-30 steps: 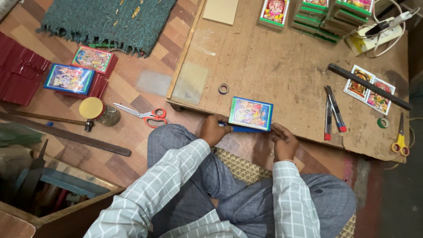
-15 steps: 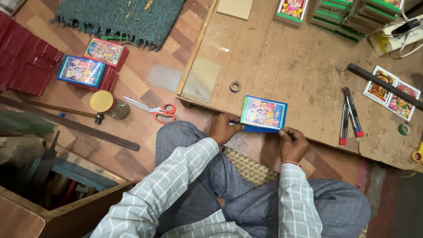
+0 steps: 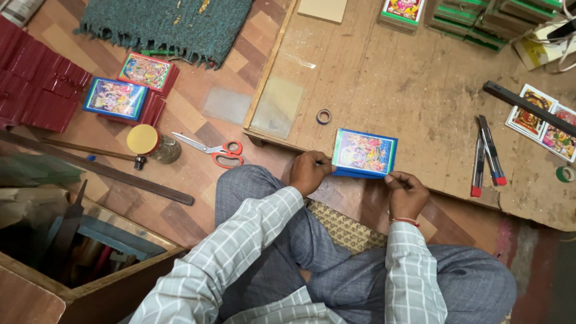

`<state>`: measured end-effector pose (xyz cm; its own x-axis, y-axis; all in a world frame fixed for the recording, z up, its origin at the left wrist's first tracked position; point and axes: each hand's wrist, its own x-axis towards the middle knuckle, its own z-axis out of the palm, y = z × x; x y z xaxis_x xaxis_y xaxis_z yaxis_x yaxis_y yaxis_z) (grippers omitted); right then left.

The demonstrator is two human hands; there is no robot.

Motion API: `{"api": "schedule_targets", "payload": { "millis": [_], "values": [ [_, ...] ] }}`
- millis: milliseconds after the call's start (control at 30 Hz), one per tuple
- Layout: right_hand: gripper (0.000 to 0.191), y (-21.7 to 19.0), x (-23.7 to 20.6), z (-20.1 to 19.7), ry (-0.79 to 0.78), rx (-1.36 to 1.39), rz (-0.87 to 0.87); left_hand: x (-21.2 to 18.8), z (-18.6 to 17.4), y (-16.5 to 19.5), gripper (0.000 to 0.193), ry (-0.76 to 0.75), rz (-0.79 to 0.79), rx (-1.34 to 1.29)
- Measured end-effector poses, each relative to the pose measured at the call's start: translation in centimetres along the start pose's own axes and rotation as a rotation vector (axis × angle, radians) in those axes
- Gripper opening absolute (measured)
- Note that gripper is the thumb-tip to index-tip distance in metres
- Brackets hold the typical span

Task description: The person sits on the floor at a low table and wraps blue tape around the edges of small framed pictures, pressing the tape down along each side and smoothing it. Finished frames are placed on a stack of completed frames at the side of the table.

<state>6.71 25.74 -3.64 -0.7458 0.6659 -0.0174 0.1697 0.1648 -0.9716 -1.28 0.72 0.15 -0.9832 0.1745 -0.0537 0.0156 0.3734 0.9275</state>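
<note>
A small blue-edged framed picture with a colourful print lies at the near edge of a low wooden board. My left hand grips its left side. My right hand pinches its lower right corner. I sit cross-legged in grey trousers and a checked shirt, with the picture just above my knees.
Red-handled scissors, a yellow-lidded jar, a small hammer and more framed pictures lie on the floor at left. A tape ring, a glass pane, two red-tipped cutters, loose prints and stacked green frames rest on the board.
The view has shifted a little; both hands keep hold of the picture, and my right hand has slid along its lower edge toward the right corner.
</note>
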Motion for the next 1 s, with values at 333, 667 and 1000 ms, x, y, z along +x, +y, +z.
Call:
{"api": "schedule_targets", "payload": {
  "millis": [333, 667, 1000],
  "values": [
    [0.015, -0.2, 0.1, 0.1, -0.005, 0.050, -0.018, 0.3, 0.1, 0.5, 0.017, -0.010, -0.064, 0.002],
    [0.016, -0.8, -0.1, 0.3, 0.018, 0.059, 0.001, 0.7, 0.0, 0.9, 0.019, -0.029, -0.131, 0.050],
    [0.023, 2.3, 2.4, 0.6, 0.140, 0.270, 0.338, 1.5, 1.8, -1.6, 0.019, -0.024, -0.272, -0.262]
  ]
}}
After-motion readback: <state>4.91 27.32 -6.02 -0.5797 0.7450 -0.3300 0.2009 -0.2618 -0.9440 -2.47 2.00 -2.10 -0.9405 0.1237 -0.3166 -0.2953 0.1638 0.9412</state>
